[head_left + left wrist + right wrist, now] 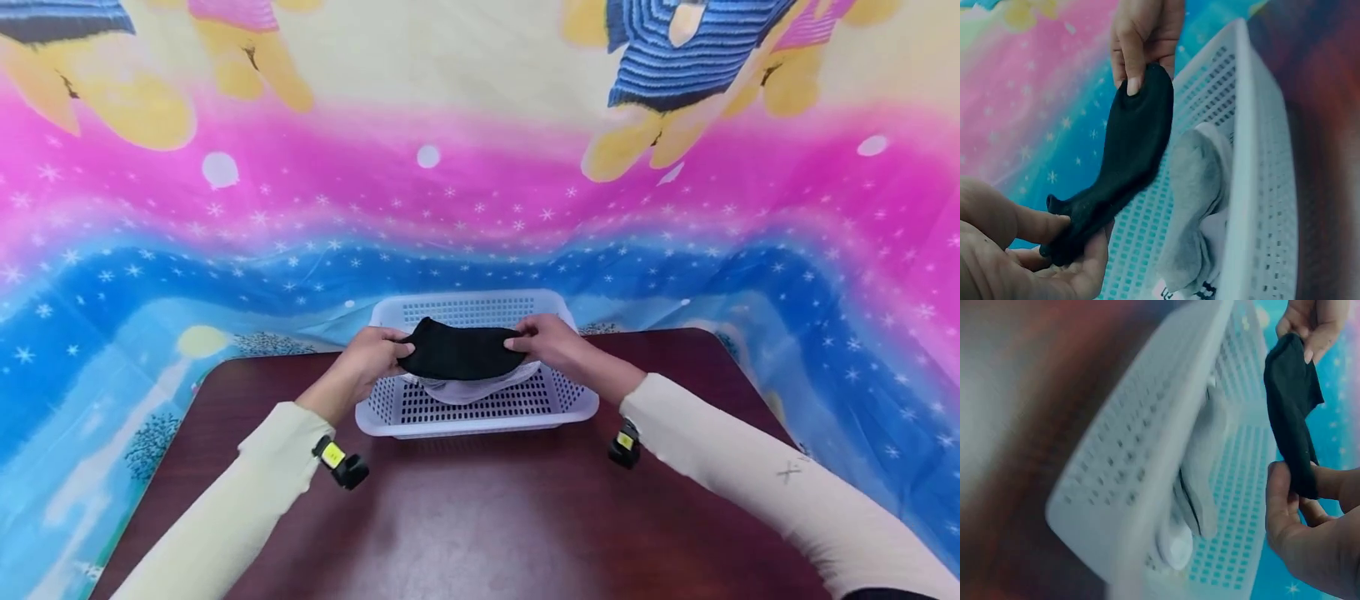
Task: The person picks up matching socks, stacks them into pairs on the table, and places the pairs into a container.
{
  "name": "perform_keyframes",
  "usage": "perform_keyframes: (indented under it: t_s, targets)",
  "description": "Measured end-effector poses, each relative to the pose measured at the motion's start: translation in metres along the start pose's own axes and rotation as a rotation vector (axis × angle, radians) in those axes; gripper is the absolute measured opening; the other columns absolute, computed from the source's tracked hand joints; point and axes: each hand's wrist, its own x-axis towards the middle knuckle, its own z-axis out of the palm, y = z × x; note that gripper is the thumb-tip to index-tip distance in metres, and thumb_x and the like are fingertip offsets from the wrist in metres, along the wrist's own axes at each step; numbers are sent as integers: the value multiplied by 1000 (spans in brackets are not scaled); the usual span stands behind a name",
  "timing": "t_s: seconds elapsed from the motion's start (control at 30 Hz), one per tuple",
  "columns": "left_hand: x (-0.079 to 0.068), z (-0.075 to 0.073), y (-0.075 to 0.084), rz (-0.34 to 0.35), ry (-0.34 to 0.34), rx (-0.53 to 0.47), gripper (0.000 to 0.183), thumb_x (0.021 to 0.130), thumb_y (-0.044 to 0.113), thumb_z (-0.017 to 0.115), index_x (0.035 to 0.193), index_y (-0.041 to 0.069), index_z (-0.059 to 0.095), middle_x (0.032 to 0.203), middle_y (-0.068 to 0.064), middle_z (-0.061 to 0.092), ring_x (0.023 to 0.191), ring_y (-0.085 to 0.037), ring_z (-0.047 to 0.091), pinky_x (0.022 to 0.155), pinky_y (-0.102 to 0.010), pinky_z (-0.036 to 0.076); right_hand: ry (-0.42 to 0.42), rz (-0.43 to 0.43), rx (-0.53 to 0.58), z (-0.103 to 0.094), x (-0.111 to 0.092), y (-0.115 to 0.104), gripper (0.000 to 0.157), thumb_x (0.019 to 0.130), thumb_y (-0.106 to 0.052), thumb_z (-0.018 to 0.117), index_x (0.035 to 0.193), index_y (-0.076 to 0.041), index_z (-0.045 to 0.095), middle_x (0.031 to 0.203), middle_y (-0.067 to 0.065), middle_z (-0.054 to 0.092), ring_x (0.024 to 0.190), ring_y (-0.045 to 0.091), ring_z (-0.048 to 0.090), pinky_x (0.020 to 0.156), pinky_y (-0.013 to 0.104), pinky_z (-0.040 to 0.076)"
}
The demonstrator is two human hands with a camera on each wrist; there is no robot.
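Observation:
A black sock is stretched sideways between both hands above the white plastic basket. My left hand pinches its cuff end between thumb and fingers. At the other end, the toe, my right hand pinches the fabric. The left wrist view shows the sock hanging in a bent shape, apart from the basket. Below it, grey socks and a white one lie inside the basket, partly hidden by the black sock in the head view.
The basket stands on a dark reddish-brown table, near its back edge. A printed cloth in pink and blue hangs behind and around the table. A small black camera is strapped to each wrist.

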Motion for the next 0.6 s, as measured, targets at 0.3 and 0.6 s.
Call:
perform_keyframes:
  t_s: [0.3, 0.6]
  targets:
    - [34, 10, 11, -67, 59, 35, 40, 99, 4, 46, 139, -2, 45, 144, -19, 44, 127, -29, 51, 99, -38, 48, 27, 81, -156, -10, 40, -20, 39, 94, -11, 60, 131, 1, 52, 131, 19, 53, 109, 30, 61, 95, 40, 51]
    - [54, 25, -7, -64, 102, 167, 33, 94, -1, 47, 126, -9, 50, 133, -21, 48, 119, -32, 52, 91, -37, 52, -14, 131, -339, -4, 61, -18, 14, 92, -11, 62, 103, -2, 62, 139, 14, 51, 87, 19, 60, 81, 31, 55]
